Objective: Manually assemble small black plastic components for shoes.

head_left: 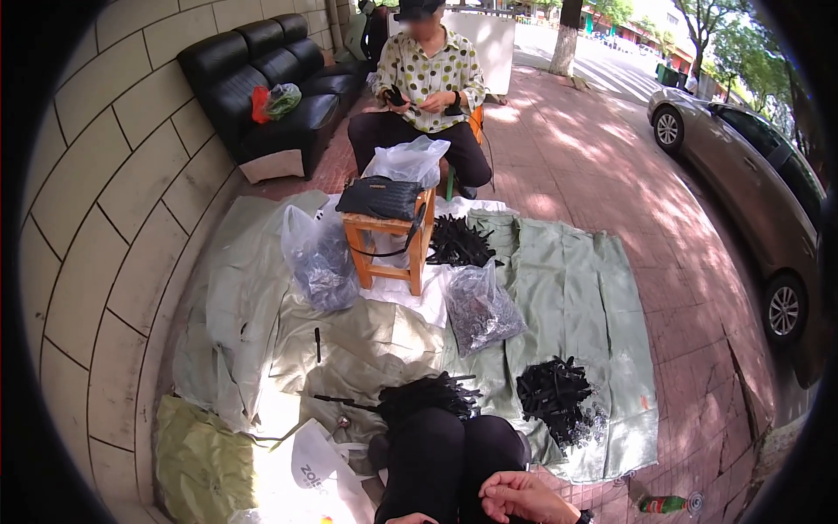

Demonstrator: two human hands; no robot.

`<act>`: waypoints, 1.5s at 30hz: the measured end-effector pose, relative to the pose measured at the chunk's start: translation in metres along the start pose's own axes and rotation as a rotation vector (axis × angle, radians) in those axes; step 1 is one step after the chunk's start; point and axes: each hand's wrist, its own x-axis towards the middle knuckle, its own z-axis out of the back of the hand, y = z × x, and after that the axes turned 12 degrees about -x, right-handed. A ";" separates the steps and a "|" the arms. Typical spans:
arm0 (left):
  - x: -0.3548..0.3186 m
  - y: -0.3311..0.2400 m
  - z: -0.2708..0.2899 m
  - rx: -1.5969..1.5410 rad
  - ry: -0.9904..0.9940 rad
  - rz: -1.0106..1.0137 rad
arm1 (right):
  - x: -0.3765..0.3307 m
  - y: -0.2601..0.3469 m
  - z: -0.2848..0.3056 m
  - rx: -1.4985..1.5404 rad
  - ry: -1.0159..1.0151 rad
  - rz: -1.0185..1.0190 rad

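My right hand (521, 498) is over my right thigh, its fingers curled and thumb near the fingertips. Anything between them is too small to make out. A dark band (586, 517) circles that wrist. Only a sliver of my left hand (407, 519) shows at the lower edge, its fingers mostly cut off. Just beyond my knees lies a heap of black strip-like pieces (426, 397). A second pile of black strips (553, 389) lies to the right, with small clear or silvery bits (592, 424) beside it.
Green-grey sheets (594, 288) cover the paving. Bags of small grey pieces (483, 313) (321, 271) flank a wooden stool (410, 275) bearing a black handbag (378, 199). Opposite sits a person (428, 79), hands working. A white bag (310, 476) lies left; a bottle (663, 504) lies right.
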 end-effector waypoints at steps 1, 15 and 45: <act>-0.001 -0.001 -0.001 0.008 -0.011 0.031 | -0.001 0.000 0.000 0.000 0.002 -0.002; 0.003 0.004 0.002 -0.070 0.100 -0.005 | 0.001 0.000 0.001 -0.001 0.017 0.017; -0.001 0.001 0.004 0.076 0.044 -0.082 | -0.002 0.002 -0.005 -0.031 0.015 0.022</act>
